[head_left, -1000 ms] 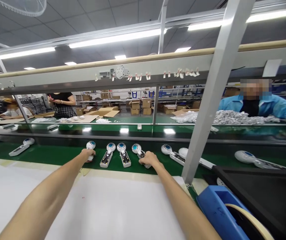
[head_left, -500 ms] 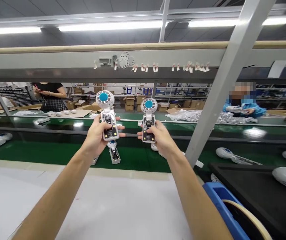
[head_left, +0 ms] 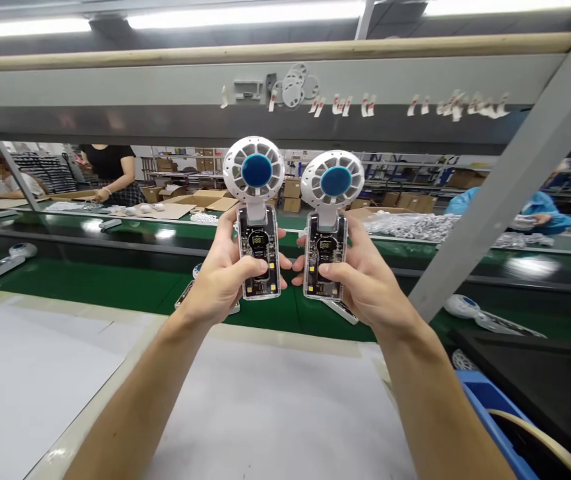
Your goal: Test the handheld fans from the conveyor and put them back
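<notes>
My left hand (head_left: pixel 222 273) is wrapped round the clear-cased handle of a white handheld fan (head_left: pixel 256 171), its thumb on the front of the circuit board. A matching fan (head_left: pixel 336 181) is held upright in my right hand (head_left: pixel 368 277), with the thumb likewise on the board. Both round heads have blue centres and face me, side by side with a small gap between them. Small digits show on each board. Behind my hands, partly hidden, more fans lie on the green belt (head_left: pixel 155 283).
White sheets (head_left: pixel 275 407) cover the near bench. At the right stand a slanted metal post (head_left: pixel 505 170), a black tray (head_left: pixel 540 373) and a blue bin (head_left: pixel 495 393). People work beyond the belt, near heaped white parts (head_left: pixel 410 227). A metal beam (head_left: pixel 165 83) crosses above.
Both hands have brought the fans nearer to me and closer together, and the fans look larger. The view has shifted. Digits now show on the boards.
</notes>
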### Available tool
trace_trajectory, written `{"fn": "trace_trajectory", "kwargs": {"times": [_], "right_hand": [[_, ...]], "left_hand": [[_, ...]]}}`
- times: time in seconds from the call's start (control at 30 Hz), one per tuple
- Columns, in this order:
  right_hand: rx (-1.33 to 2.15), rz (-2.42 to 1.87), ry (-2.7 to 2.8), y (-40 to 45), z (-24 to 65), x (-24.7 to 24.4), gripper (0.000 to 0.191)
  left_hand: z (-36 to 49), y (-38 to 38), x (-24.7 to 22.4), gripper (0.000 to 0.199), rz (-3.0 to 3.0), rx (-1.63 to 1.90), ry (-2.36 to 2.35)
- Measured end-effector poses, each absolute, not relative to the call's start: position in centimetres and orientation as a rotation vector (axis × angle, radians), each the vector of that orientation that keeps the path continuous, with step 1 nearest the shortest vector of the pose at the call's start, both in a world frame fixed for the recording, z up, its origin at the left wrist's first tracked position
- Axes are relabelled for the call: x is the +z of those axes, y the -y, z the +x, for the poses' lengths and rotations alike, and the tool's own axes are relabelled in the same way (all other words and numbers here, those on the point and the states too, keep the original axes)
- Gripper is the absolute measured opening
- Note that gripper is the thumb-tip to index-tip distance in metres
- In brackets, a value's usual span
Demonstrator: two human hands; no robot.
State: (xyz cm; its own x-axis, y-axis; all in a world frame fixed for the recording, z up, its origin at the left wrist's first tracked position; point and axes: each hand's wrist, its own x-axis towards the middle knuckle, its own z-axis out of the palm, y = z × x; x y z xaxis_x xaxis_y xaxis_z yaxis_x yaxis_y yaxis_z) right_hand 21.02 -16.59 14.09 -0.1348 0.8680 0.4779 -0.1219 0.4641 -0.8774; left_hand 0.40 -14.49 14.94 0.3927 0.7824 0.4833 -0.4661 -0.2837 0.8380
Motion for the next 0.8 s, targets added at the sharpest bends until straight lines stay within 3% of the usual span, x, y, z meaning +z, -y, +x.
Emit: {"fn": "trace_trajectory", "kwargs": {"times": [0.3,0.8], "right_hand": [[0.998,-0.710,1.391,17.1,20.2,14.3,0.076],[1.070,-0.727,1.419,17.6,19.9,14.3,0.100]], "left_hand": [[0.4,14.0,14.8,0.080,1.389,1.214,-0.281],[-0.1,14.3,14.9,0.083,1.324,1.240,-0.284]]}}
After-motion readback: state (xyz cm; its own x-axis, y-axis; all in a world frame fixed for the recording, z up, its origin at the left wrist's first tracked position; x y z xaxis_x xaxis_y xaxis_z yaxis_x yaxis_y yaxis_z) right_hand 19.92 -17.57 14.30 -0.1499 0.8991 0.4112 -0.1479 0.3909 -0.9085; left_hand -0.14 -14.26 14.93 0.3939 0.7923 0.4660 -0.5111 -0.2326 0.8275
